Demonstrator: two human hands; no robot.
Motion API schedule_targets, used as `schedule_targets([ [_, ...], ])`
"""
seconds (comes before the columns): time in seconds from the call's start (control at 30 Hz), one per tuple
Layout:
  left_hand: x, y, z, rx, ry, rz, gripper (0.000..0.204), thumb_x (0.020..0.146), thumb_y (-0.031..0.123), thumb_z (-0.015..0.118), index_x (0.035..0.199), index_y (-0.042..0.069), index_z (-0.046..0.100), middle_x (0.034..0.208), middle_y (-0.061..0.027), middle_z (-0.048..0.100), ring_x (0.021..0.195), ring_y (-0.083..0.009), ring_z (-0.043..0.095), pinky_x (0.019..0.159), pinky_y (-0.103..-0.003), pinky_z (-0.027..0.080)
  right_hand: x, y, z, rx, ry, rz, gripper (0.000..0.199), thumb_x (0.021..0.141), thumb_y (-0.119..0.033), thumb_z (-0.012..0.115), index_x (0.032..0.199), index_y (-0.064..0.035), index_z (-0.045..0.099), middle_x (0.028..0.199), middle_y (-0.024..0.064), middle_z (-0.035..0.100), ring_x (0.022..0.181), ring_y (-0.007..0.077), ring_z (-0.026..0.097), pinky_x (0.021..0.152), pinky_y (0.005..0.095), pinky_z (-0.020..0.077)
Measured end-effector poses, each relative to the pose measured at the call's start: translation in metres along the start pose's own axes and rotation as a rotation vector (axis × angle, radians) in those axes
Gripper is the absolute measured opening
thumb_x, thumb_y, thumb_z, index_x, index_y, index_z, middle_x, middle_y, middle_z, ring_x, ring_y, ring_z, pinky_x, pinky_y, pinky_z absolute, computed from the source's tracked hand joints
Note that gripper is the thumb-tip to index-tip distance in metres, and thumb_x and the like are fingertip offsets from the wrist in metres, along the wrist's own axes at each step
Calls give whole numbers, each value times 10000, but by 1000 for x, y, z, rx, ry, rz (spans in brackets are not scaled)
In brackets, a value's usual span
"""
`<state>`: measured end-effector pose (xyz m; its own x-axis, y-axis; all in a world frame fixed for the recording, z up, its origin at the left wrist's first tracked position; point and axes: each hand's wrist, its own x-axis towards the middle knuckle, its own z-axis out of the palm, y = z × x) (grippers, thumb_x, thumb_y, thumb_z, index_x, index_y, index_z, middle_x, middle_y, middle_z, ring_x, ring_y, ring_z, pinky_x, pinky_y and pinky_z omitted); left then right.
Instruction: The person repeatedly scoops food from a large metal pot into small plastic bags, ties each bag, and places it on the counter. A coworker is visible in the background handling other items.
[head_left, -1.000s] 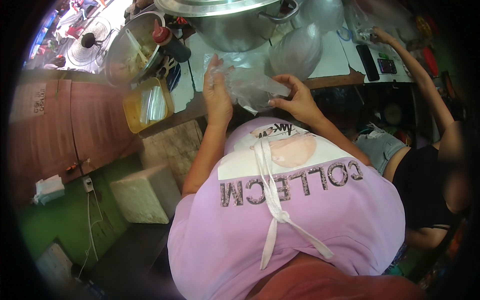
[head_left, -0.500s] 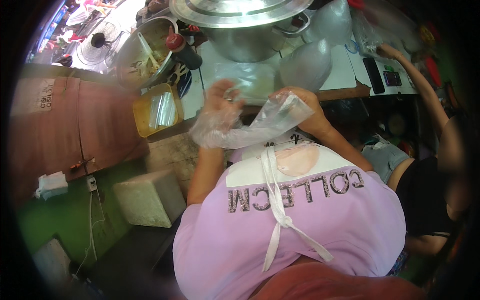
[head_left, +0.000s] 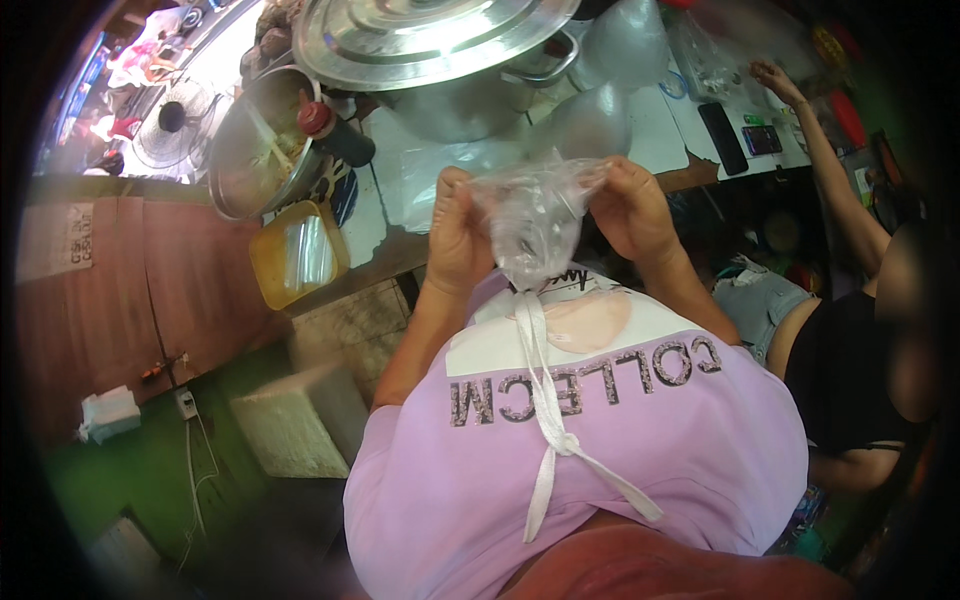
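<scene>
A clear plastic bag point(head_left: 537, 230) hangs between my two hands in front of my chest, its top edge stretched sideways and its lower part gathered downward. My left hand point(head_left: 460, 235) pinches the bag's upper left corner. At the upper right corner, my right hand point(head_left: 632, 212) has fingers and thumb closed on the plastic. Whether anything lies inside the bag I cannot tell. Beyond my hands, more flat clear plastic point(head_left: 425, 180) lies on the white table, next to filled-looking clear bags point(head_left: 590, 125).
A large lidded metal pot point(head_left: 430, 45) stands on the table ahead. To its left are a bowl with a ladle point(head_left: 235, 165), a red-capped bottle point(head_left: 335, 133) and a yellow tray point(head_left: 268, 268). A phone point(head_left: 722, 138) lies rightward, near another person's arm point(head_left: 840, 180).
My left hand has come out from under the draped plastic and now pinches the bag's edge. Both hands hold the bag spread between them. The other person's hand has lifted slightly.
</scene>
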<state>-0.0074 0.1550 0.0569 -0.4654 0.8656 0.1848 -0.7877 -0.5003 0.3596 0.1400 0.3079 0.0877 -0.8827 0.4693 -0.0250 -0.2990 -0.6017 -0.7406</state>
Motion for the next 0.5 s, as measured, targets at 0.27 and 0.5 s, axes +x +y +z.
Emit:
schedule_targets([
  [0.27,41,-19,18,-148,-10,-91,334,1003,162,520,1303,295,463,1167,-45,619,1019,-180,598,864,-380,512,10,-47,-39,505,-236,-24,219,991,-306,518,877,-119,522,700,-26,450,593,113,432,669,296,419],
  [0.5,99,-62,-33,314,389,-102,271,948,11,494,1196,73,585,1066,-97,647,880,-186,619,706,-283,503,75,-21,-115,-7,296,82,160,962,-149,587,1087,-58,545,964,55,646,754,165,648,727,347,572],
])
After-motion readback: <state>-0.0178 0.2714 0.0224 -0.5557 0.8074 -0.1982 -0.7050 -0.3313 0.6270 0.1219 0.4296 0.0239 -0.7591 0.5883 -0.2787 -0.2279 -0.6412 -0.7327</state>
